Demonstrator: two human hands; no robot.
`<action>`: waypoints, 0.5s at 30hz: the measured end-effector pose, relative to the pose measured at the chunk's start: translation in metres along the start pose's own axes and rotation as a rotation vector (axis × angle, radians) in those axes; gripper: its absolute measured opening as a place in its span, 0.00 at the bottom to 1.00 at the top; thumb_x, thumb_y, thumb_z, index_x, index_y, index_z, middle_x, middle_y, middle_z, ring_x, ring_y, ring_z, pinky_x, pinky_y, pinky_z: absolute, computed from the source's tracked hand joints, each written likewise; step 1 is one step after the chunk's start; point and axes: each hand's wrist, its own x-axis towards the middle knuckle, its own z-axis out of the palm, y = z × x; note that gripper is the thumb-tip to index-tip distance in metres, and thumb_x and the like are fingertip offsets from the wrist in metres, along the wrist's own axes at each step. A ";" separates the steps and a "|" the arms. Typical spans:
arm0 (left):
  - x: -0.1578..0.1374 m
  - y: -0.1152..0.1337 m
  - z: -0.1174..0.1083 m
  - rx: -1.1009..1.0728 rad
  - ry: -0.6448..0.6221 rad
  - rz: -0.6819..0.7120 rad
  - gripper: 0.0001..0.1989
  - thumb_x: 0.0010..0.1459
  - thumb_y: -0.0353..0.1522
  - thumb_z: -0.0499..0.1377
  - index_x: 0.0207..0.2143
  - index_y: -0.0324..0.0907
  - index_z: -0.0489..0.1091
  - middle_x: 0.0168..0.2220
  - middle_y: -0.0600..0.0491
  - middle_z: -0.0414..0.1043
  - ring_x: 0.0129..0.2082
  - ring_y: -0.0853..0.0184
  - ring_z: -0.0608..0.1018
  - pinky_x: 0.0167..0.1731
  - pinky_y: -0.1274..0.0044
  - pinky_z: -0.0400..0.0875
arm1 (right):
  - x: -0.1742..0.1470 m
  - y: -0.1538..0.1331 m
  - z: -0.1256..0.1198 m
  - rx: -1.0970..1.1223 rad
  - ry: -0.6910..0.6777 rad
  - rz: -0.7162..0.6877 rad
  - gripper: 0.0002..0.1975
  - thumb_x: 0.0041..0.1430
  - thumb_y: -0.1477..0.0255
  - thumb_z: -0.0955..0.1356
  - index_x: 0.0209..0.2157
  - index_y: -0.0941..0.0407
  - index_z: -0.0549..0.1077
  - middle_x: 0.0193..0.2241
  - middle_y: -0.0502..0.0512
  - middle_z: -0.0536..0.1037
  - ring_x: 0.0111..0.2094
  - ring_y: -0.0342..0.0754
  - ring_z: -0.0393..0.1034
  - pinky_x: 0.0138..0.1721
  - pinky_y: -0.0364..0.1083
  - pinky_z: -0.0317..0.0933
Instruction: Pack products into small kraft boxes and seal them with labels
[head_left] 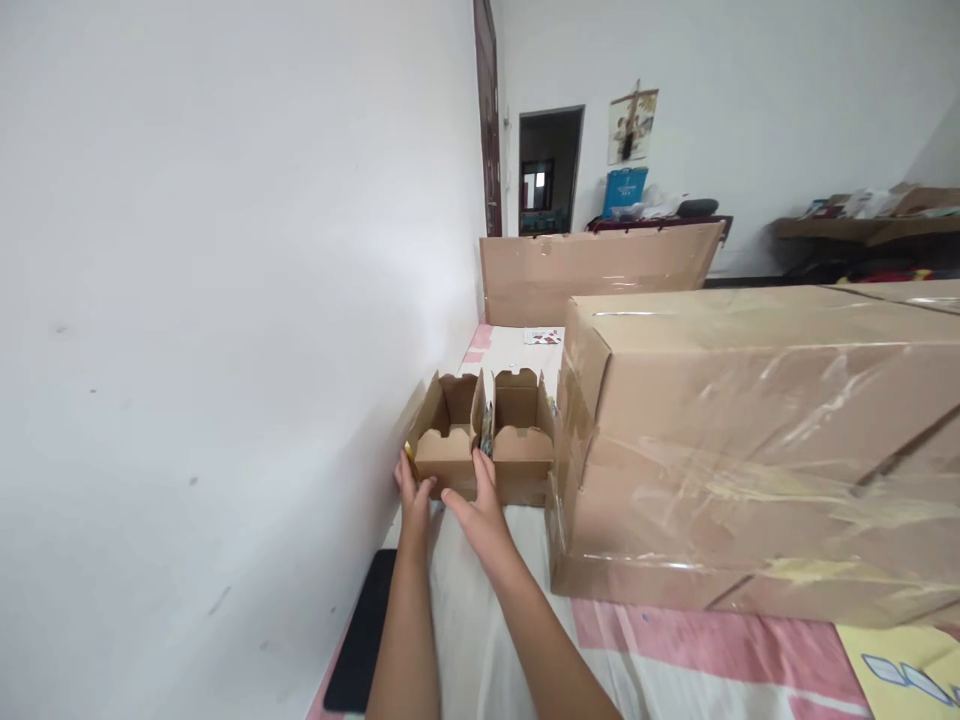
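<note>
Two small open-topped cardboard boxes stand side by side between the white wall and a large taped carton [750, 450]. Around the near corners of the left small cardboard box [446, 468] are both of my hands. My left hand [412, 485] grips its left side, fingers along the wall side and thumb at the front. My right hand [480, 503] has its fingers at the right corner, by the narrow gap, with the thumb near the front face. The right small cardboard box [523, 468] sits just past that gap, close to the carton. Inside, the visible parts of both boxes look bare.
The white wall [225, 300] rises close on my left. A black flat object [364, 630] lies beside my left forearm on the pink and white sheet [675, 640]. Behind the boxes stands an upright cardboard panel [592, 275]. A yellow printed piece [900, 670] lies at lower right.
</note>
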 end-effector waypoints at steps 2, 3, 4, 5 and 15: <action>0.001 0.000 0.001 -0.009 0.012 -0.009 0.43 0.49 0.37 0.63 0.67 0.46 0.55 0.69 0.43 0.51 0.71 0.48 0.53 0.70 0.59 0.47 | -0.001 0.003 0.003 -0.014 0.029 -0.028 0.43 0.52 0.67 0.72 0.69 0.53 0.58 0.71 0.59 0.53 0.72 0.59 0.48 0.70 0.59 0.51; 0.000 0.001 0.001 -0.022 0.007 -0.010 0.41 0.50 0.38 0.62 0.67 0.47 0.56 0.69 0.44 0.51 0.71 0.49 0.56 0.69 0.60 0.51 | -0.001 0.004 0.004 -0.011 0.039 -0.036 0.44 0.53 0.67 0.72 0.69 0.54 0.57 0.72 0.59 0.53 0.72 0.58 0.48 0.70 0.59 0.49; 0.000 0.002 0.002 -0.039 -0.001 -0.011 0.40 0.51 0.38 0.61 0.67 0.47 0.56 0.69 0.44 0.53 0.70 0.50 0.58 0.68 0.61 0.54 | -0.001 0.004 0.004 -0.004 0.046 -0.039 0.43 0.53 0.67 0.72 0.70 0.54 0.57 0.71 0.59 0.54 0.72 0.58 0.48 0.71 0.59 0.48; -0.001 0.004 0.003 -0.056 -0.010 -0.012 0.39 0.52 0.38 0.60 0.66 0.48 0.55 0.68 0.44 0.54 0.69 0.51 0.60 0.67 0.61 0.56 | 0.000 0.004 0.003 0.006 0.046 -0.036 0.43 0.53 0.68 0.71 0.69 0.54 0.57 0.70 0.59 0.56 0.72 0.58 0.49 0.71 0.60 0.48; -0.012 0.039 0.016 -0.058 -0.030 -0.001 0.39 0.57 0.41 0.57 0.69 0.48 0.50 0.72 0.44 0.50 0.71 0.49 0.55 0.69 0.56 0.52 | 0.001 -0.005 -0.003 -0.044 0.063 -0.097 0.47 0.48 0.73 0.73 0.70 0.55 0.57 0.69 0.61 0.60 0.70 0.60 0.54 0.69 0.62 0.52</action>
